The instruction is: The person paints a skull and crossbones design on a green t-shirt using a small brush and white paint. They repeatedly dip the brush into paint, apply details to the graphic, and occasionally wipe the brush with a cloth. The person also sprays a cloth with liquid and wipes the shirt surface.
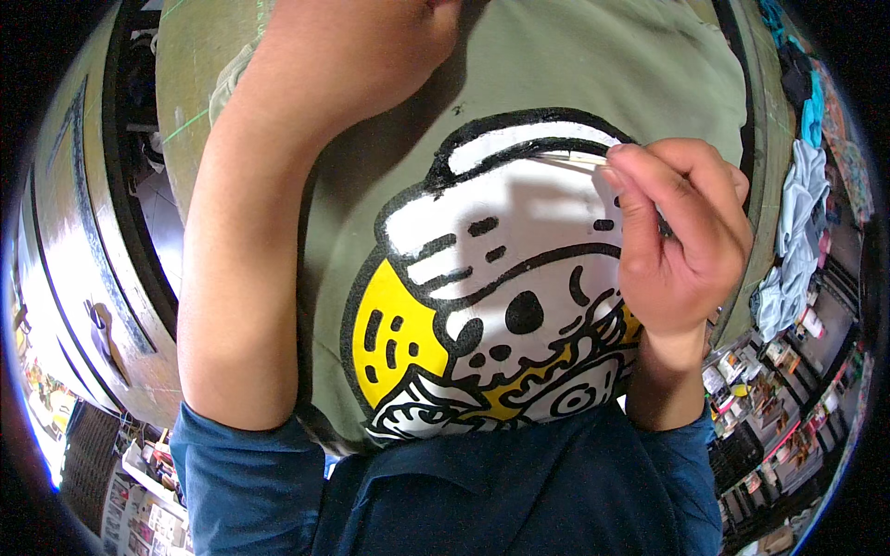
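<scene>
An olive-green cloth (pixel 575 56) lies spread before me, bearing a cartoon skull (pixel 519 320) in a white cap (pixel 547 213) with thick black outlines. Behind the skull is a yellow patch (pixel 394 324) with black marks. My right hand (pixel 686 222) pinches a slim pale tool (pixel 579 159) that looks like a thin paintbrush. Its tip points left, at the black line below the cap's upper white band. My left hand (pixel 380 46) reaches over the cloth to the top edge of the picture, where its fingers are cut off from view.
Curved, paint-marked olive boards (pixel 93 241) stand at the left, with a dark gap between them. Light blue cloth (pixel 799 236) hangs or lies at the far right. Shelves with many small items (pixel 779 398) are at the lower right, and more clutter (pixel 139 500) is at the lower left.
</scene>
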A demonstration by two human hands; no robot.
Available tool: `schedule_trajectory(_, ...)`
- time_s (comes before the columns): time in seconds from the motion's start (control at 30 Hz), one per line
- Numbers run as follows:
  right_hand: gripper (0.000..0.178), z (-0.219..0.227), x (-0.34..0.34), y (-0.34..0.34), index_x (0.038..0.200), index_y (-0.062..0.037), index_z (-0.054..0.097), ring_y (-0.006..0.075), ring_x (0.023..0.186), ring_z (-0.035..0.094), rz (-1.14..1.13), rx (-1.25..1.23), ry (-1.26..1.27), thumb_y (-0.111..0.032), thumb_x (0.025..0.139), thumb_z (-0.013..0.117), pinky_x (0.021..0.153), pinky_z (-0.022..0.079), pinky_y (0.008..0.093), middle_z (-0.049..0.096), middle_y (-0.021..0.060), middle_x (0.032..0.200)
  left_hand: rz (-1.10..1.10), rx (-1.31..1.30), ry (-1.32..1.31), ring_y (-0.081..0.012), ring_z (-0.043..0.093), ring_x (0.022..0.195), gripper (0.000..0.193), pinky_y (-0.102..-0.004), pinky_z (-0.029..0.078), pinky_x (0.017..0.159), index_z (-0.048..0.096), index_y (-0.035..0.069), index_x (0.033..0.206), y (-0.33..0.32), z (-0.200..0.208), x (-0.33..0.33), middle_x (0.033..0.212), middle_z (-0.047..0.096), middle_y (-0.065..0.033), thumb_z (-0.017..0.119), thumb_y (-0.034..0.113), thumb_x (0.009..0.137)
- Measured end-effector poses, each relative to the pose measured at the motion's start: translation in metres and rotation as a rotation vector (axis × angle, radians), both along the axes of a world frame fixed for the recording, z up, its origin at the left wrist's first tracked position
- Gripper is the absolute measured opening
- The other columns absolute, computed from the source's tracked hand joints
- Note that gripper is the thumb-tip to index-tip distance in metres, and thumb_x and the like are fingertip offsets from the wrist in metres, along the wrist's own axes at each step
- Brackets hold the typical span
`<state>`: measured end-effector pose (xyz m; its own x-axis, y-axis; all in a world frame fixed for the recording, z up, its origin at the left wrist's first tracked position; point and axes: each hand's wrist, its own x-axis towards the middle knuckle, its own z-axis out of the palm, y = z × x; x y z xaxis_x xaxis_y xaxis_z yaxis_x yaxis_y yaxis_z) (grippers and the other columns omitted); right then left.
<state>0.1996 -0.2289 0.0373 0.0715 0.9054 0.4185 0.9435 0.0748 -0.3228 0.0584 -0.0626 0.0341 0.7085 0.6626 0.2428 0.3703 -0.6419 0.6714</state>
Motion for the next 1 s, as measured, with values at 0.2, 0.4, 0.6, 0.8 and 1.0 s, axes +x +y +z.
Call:
schedule_trajectory(0.2,0.019,-0.01,0.004,0.0,0.087,-0.0079,0.072,0.0178,0.065,0.057,-0.016,0.083,0.018,0.0,0.07,0.075,0.066,0.034,0.03,0.062,0.0031,0.074,-0.029,-0.161,0.003,-0.0314,0.057,0.071,0.01,-0.0375,0.045,0.067,0.052,-0.001,0.093,0.015,-0.001,-0.003,0.079,0.06,-0.0204,0.061,-0.001,0.088)
schedule_trajectory(0.4,0.02,-0.001,-0.002,0.001,0.088,-0.0051,0.072,0.0192,0.067,0.057,0.001,0.003,0.02,0.003,0.071,0.075,0.067,0.038,0.0294,0.063,0.0057,0.076,-0.025,-0.171,0.011,-0.0315,0.057,0.07,0.01,-0.0379,0.045,0.066,0.052,-0.001,0.093,0.015,-0.001,-0.002,0.078,0.059,-0.0203,0.061,-0.001,0.088)
schedule_trajectory(0.6,0.02,-0.007,0.002,0.003,0.087,-0.0072,0.072,0.0174,0.065,0.056,0.007,0.09,0.023,0.001,0.069,0.074,0.065,0.034,0.0293,0.062,0.0032,0.073,-0.026,-0.154,0.008,-0.0321,0.057,0.07,0.011,-0.0382,0.045,0.067,0.052,-0.001,0.093,0.015,-0.002,-0.003,0.079,0.059,-0.0205,0.061,-0.001,0.088)
schedule_trajectory(0.8,0.019,-0.009,0.004,0.003,0.084,-0.0097,0.072,0.0162,0.062,0.055,0.012,0.1,0.011,-0.001,0.067,0.074,0.063,0.031,0.0302,0.06,0.0011,0.071,-0.043,-0.154,-0.013,-0.0324,0.057,0.07,0.01,-0.0379,0.045,0.067,0.052,-0.001,0.093,0.015,-0.002,-0.003,0.079,0.059,-0.0205,0.061,-0.001,0.089)
schedule_trajectory(1.0,0.02,0.001,-0.004,0.001,0.089,-0.002,0.072,0.0204,0.069,0.058,0.01,-0.012,0.025,0.006,0.071,0.075,0.068,0.041,0.0283,0.066,0.0079,0.078,-0.045,-0.18,-0.014,-0.0299,0.057,0.07,0.01,-0.0371,0.045,0.067,0.052,-0.001,0.093,0.015,-0.002,-0.003,0.078,0.059,-0.0196,0.061,-0.002,0.089)
